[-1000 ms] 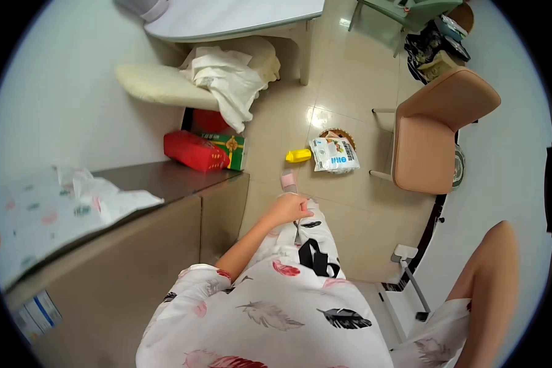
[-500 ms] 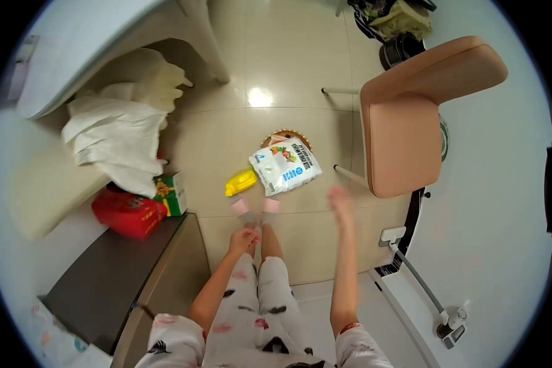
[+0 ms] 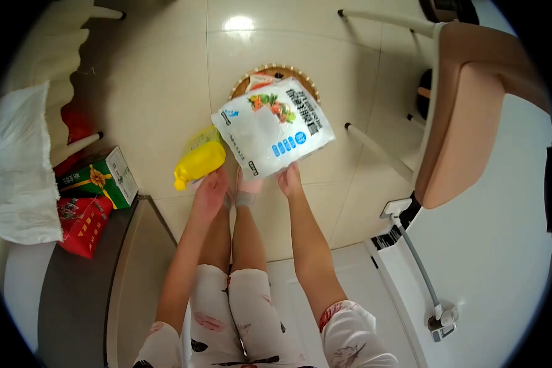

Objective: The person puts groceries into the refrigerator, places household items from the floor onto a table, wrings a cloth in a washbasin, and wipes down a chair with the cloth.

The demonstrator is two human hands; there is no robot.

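A white plastic package with printed vegetables and blue labels lies partly over a round woven basket on the floor. My right hand is at the package's near edge, fingers curled against it with the tips partly tucked out of sight. Left of the package is a yellow bottle on its side, its cap toward the lower left. My left hand is right at the bottle's near side; its fingers are blurred and partly hidden, so I cannot tell whether they grip it.
A pink-brown chair stands on the right. On the left are a green gift box, a red bag and a white cloth-like sheet above a dark-topped cabinet. A grey-handled cleaning tool leans at the lower right.
My view has come lower, so the package and bottle look larger. Both hands have moved in, the left to the bottle and the right to the package's edge.
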